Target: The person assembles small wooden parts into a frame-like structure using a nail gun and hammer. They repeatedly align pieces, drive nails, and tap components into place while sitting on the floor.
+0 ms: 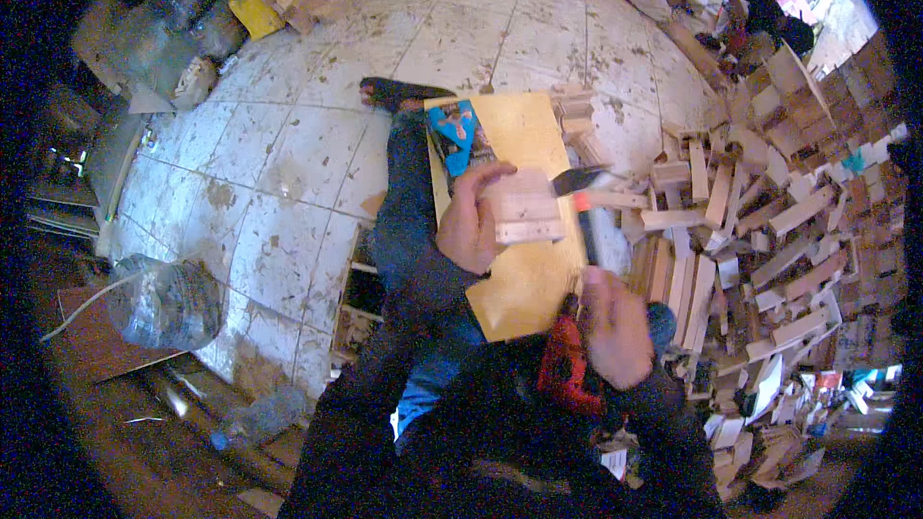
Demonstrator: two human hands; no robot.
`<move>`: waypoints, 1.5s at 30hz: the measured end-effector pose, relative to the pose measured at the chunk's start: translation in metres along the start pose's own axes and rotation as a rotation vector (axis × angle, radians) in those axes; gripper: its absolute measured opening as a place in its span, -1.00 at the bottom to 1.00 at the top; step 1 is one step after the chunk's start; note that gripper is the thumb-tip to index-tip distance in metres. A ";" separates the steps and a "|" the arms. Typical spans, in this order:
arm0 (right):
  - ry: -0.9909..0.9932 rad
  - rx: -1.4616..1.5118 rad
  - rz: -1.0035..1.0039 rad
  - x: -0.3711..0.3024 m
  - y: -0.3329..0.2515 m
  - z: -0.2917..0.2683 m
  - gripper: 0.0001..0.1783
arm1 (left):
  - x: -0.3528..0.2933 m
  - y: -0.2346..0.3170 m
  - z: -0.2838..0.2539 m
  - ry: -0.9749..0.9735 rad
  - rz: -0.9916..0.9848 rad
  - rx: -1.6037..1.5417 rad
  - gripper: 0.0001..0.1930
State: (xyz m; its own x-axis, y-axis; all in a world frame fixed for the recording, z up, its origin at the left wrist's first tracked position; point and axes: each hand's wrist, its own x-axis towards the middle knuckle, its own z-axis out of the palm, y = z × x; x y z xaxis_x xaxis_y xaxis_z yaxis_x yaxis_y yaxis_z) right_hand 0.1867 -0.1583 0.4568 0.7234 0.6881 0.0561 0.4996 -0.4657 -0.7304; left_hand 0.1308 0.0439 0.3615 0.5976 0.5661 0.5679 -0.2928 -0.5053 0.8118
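Note:
My left hand (471,223) is wrapped round the left side of a pale wooden block (519,202), which rests on a yellow board (529,300) across my lap. Small dark dots, perhaps nail heads, show along the block's near face. In my right hand (615,329) is the handle of a hammer (588,238) with a dark head and an orange band. Its head is beside the block's right edge, slightly blurred. A red power drill (569,365) lies just left of my right hand. On the board's far left corner sits a blue packet (456,135), apparently with small metal pieces beside it.
Many wooden blocks and strips (788,259) are heaped at the right. A plastic-wrapped bundle (165,303) lies on the left, with a yellow container (254,12) at the far left. Another person (755,14) crouches at the far right. Dirty white tiles (279,149) cover the floor.

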 end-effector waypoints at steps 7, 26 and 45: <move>-0.122 -0.105 -0.254 -0.006 0.000 -0.022 -0.53 | -0.004 -0.014 0.004 0.020 0.017 -0.059 -0.52; 0.019 -0.002 0.190 -0.016 0.057 0.028 -0.62 | 0.007 -0.002 -0.001 -0.019 -0.208 -0.034 -0.61; 0.220 -0.421 -0.275 0.003 0.140 0.052 -0.43 | -0.022 0.010 0.031 0.292 -0.144 -0.025 -0.52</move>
State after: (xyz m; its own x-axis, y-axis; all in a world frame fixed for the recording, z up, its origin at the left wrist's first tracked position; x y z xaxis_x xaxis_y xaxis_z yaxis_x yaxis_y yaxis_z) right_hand 0.2346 -0.1925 0.3191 0.5994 0.7044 0.3802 0.7991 -0.4984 -0.3362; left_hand 0.1381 0.0066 0.3530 0.3957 0.7954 0.4590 -0.2415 -0.3921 0.8877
